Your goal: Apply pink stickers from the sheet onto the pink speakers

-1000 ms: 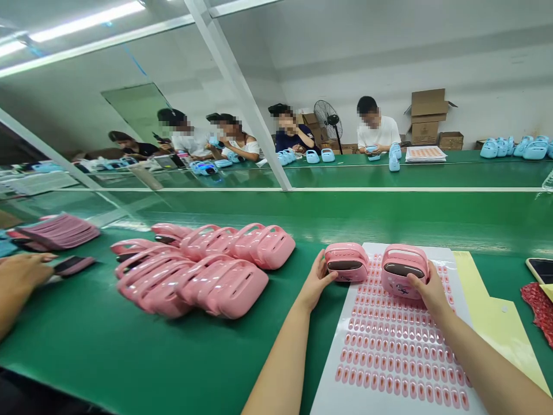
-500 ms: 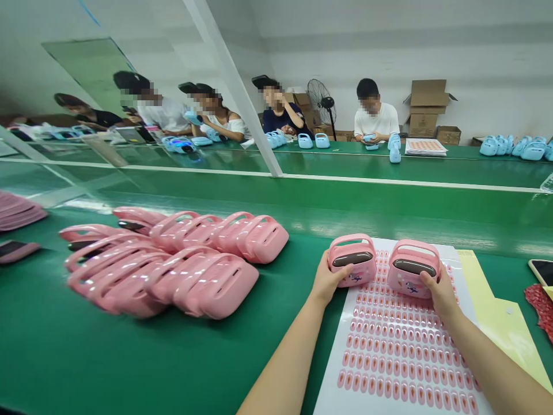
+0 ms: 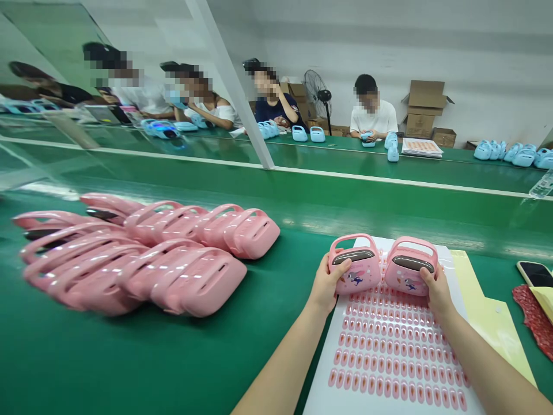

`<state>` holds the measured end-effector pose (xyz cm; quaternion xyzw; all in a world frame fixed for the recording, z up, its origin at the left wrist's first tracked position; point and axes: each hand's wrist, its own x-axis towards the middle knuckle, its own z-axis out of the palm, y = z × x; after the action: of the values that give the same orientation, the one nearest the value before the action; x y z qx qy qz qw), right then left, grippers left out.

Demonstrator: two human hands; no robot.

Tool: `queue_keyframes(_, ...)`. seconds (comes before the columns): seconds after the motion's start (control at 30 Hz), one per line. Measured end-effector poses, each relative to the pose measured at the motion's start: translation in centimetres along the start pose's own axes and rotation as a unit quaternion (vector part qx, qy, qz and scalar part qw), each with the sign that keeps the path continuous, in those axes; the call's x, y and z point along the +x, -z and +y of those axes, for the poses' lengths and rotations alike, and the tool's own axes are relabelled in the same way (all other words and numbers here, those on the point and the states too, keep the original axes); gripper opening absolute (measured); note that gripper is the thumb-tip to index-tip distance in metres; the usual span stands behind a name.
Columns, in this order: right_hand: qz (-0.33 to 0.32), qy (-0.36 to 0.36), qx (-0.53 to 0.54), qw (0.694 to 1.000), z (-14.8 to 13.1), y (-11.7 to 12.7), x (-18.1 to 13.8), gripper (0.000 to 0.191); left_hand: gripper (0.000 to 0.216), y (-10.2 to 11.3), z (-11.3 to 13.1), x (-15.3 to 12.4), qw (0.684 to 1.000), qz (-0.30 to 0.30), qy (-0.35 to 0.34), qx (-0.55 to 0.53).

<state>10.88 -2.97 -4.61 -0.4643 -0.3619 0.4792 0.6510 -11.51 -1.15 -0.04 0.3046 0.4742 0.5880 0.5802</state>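
Note:
Two small pink handbag-shaped devices stand upright side by side on a white sheet of pink stickers point(image 3: 389, 346). My left hand point(image 3: 324, 285) grips the left pink device point(image 3: 355, 264) at its lower left side. My right hand point(image 3: 437, 288) grips the right pink device point(image 3: 411, 266) at its lower right side. Each device has a carry handle, a dark panel on top and a cartoon print on its face. Both forearms reach in from the bottom edge.
A pile of several pink devices point(image 3: 142, 253) lies on the green belt point(image 3: 129, 357) to the left. A yellow sheet point(image 3: 492, 323), a phone point(image 3: 536, 274) and a red cloth point(image 3: 536, 323) lie to the right. Several people sit at the far belt with blue devices point(image 3: 514, 153). A slanted white post point(image 3: 233, 86) rises in the middle.
Both devices have been tipped up from leaning back to standing upright, so their printed faces show. The view has shifted right, and the pink pile now sits further left.

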Motion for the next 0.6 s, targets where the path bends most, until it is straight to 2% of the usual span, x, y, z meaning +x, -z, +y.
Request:
queue_keyframes(0.33, -0.016, 0.032, -0.055, 0.998, -0.5, -0.6, -0.3, 0.054, 0.069, 0.9, -0.4, 1.1, 0.998, 0.042, -0.029, 0.032)
queue_keyframes(0.6, -0.024, 0.027, -0.076, 0.996, -0.2, -0.4, -0.1, 0.056, 0.066, 1.8, -0.4, 1.7, 0.989, 0.083, -0.095, 0.075)
